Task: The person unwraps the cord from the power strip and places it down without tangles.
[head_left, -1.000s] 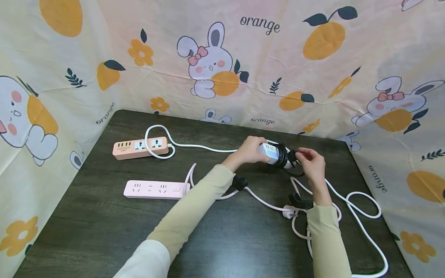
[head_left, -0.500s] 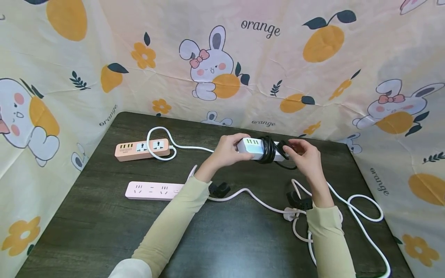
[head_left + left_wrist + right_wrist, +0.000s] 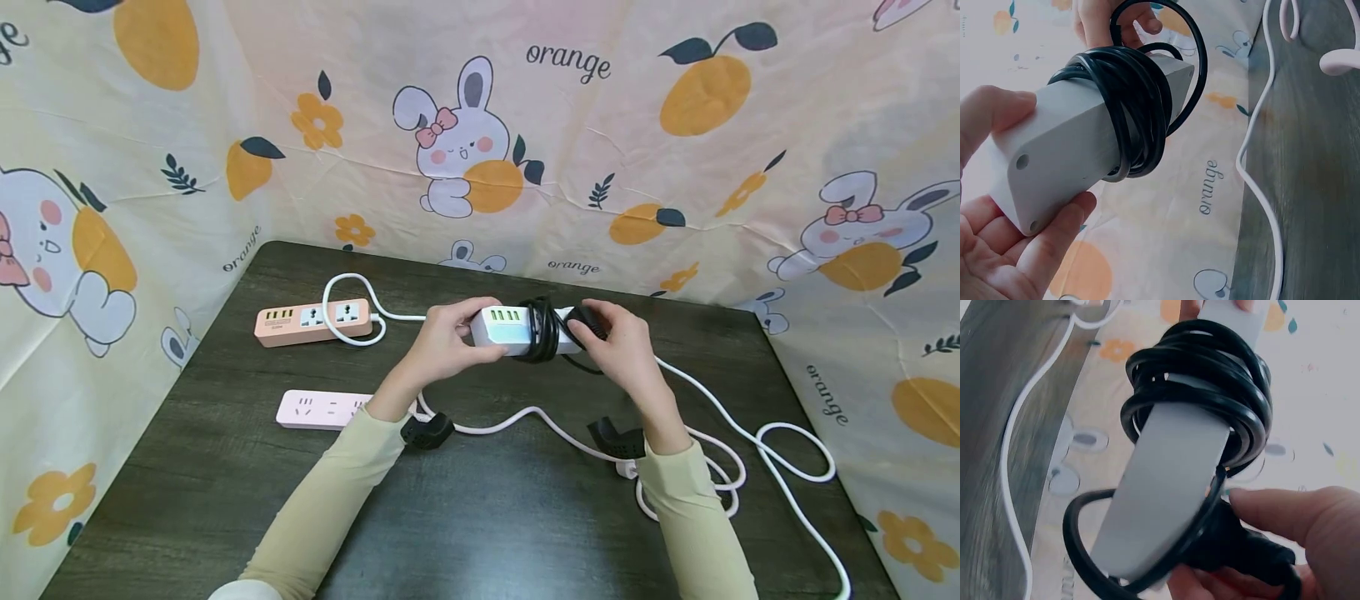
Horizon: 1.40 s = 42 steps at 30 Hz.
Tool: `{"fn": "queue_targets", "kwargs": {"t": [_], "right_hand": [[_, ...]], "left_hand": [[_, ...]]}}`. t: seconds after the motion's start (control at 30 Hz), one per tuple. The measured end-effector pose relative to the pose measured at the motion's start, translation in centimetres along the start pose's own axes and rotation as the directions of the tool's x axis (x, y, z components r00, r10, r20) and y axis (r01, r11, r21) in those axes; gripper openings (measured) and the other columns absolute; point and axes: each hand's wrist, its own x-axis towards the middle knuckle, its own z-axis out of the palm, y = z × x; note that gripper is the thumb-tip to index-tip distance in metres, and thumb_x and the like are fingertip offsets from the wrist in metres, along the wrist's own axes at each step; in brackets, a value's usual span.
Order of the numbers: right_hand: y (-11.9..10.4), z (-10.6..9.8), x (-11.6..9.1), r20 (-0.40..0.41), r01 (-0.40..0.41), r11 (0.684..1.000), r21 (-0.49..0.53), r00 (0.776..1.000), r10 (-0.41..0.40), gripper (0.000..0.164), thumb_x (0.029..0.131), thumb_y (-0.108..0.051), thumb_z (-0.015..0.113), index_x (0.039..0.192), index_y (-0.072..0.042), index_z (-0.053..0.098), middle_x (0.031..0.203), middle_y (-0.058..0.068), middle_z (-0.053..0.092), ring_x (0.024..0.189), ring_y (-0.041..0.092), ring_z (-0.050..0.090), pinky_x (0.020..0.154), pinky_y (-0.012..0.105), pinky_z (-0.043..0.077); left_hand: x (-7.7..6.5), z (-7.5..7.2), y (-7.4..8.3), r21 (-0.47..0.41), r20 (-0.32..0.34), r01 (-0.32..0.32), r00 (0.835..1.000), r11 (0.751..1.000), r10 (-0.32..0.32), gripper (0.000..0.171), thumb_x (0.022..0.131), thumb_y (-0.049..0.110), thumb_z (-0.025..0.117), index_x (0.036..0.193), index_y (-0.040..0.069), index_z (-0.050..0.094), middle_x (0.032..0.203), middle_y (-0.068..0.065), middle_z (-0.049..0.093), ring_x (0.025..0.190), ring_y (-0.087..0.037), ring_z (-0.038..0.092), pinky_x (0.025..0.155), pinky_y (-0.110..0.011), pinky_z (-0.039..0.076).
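Observation:
A white power strip (image 3: 498,330) with a row of USB ports is held up over the back of the table. Its black cord (image 3: 1138,112) is wound several times around the body. My left hand (image 3: 447,340) grips the port end between thumb and fingers. At the other end, my right hand (image 3: 626,342) pinches the black plug (image 3: 1229,544) of that cord, beside the strip. In the right wrist view a loose loop of cord crosses the strip's near end.
An orange-pink power strip (image 3: 311,322) lies at the back left, its white cord (image 3: 708,392) running right. Nearer lies a pink power strip (image 3: 322,408), partly behind the left forearm, with its pale cord (image 3: 536,410) and plug (image 3: 625,469). Patterned cloth (image 3: 570,167) hangs behind the table.
Both hands have carried the white power strip leftward. The right hand has come from the plug at the strip's far end to a firmer hold on it.

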Motion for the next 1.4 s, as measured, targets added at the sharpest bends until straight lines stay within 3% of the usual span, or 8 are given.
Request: {"fn": "queue_targets", "kwargs": {"t": [0.23,0.43,0.6,0.77,1.03,1.17,1.3,1.4], "right_hand": [[-2.0,0.6,0.1,0.071,0.027,0.999,0.044,0.997,-0.03,0.038,0.089,-0.013,0.065,0.121,0.006,0.057,0.101,0.023,0.064,0.079,0.03,0.065,0.064,0.037,0.052],[-2.4,1.4,0.1,0.189,-0.021,0.99,0.139,0.982,-0.005,0.03,0.089,-0.008,0.062,0.114,0.006,0.054,0.075,0.014,0.064,0.054,0.017,0.062,0.051,0.028,0.05],[-2.9,2.1,-0.2,0.255,-0.012,0.987,0.162,0.967,-0.03,0.026,0.089,-0.003,0.059,0.111,0.007,0.05,0.071,0.012,0.061,0.053,0.018,0.063,0.049,0.027,0.051],[-2.8,2.6,-0.3,0.283,-0.004,0.983,0.186,0.958,-0.049,0.025,0.09,-0.002,0.058,0.11,0.009,0.047,0.081,0.018,0.06,0.058,0.026,0.066,0.05,0.03,0.053],[-2.0,3.1,-0.3,0.24,0.036,0.962,0.272,0.965,-0.104,0.024,0.089,-0.001,0.061,0.11,0.006,0.05,0.076,0.015,0.064,0.057,0.02,0.067,0.046,0.027,0.049],[-1.6,3.5,-0.3,0.191,0.056,0.949,0.312,0.974,-0.12,0.023,0.087,0.001,0.062,0.106,0.005,0.051,0.086,0.017,0.062,0.053,0.017,0.065,0.045,0.027,0.049],[-1.7,3.8,-0.1,0.18,0.009,0.948,0.317,0.981,-0.07,0.02,0.086,0.001,0.06,0.104,0.003,0.053,0.097,0.02,0.057,0.051,0.022,0.064,0.046,0.027,0.052],[-2.1,3.6,0.1,0.207,-0.05,0.957,0.287,0.978,-0.01,0.021,0.086,-0.003,0.059,0.106,0.002,0.056,0.094,0.019,0.06,0.052,0.026,0.064,0.048,0.031,0.053]], "left_hand": [[-1.9,-1.6,0.5,0.014,-0.045,-0.03,0.999,0.999,0.03,0.051,0.068,-0.004,0.078,0.116,-0.008,0.059,0.108,-0.022,0.063,0.084,-0.025,0.063,0.07,-0.037,0.055],[-3.3,-2.3,0.5,0.061,-0.042,-0.033,0.998,0.998,0.036,0.052,0.067,-0.003,0.079,0.116,-0.007,0.06,0.105,-0.021,0.064,0.08,-0.023,0.065,0.066,-0.034,0.055],[-4.0,-2.7,0.2,0.08,-0.018,-0.037,0.999,0.996,0.038,0.051,0.068,-0.001,0.08,0.115,-0.007,0.06,0.103,-0.021,0.065,0.08,-0.021,0.063,0.063,-0.027,0.053],[-4.3,-3.1,-0.1,0.034,-0.01,-0.045,0.999,0.998,0.046,0.052,0.067,-0.005,0.079,0.115,-0.01,0.059,0.105,-0.024,0.064,0.083,-0.024,0.064,0.066,-0.033,0.054],[-4.5,-3.5,0.2,0.073,-0.003,-0.058,0.998,0.996,0.059,0.052,0.068,-0.004,0.078,0.116,-0.01,0.058,0.107,-0.023,0.064,0.089,-0.027,0.065,0.074,-0.035,0.055],[-4.6,-3.6,0.5,0.112,-0.003,-0.071,0.997,0.991,0.072,0.051,0.068,-0.003,0.079,0.115,-0.009,0.059,0.106,-0.022,0.065,0.088,-0.026,0.065,0.072,-0.035,0.055],[-4.7,-3.5,0.7,0.151,-0.007,-0.098,0.995,0.984,0.1,0.052,0.067,-0.001,0.08,0.114,-0.008,0.06,0.106,-0.02,0.065,0.088,-0.024,0.065,0.071,-0.033,0.055],[-4.6,-3.4,0.8,0.154,-0.008,-0.114,0.993,0.981,0.117,0.053,0.066,-0.001,0.081,0.114,-0.008,0.06,0.107,-0.02,0.065,0.09,-0.025,0.064,0.073,-0.033,0.055]]}}
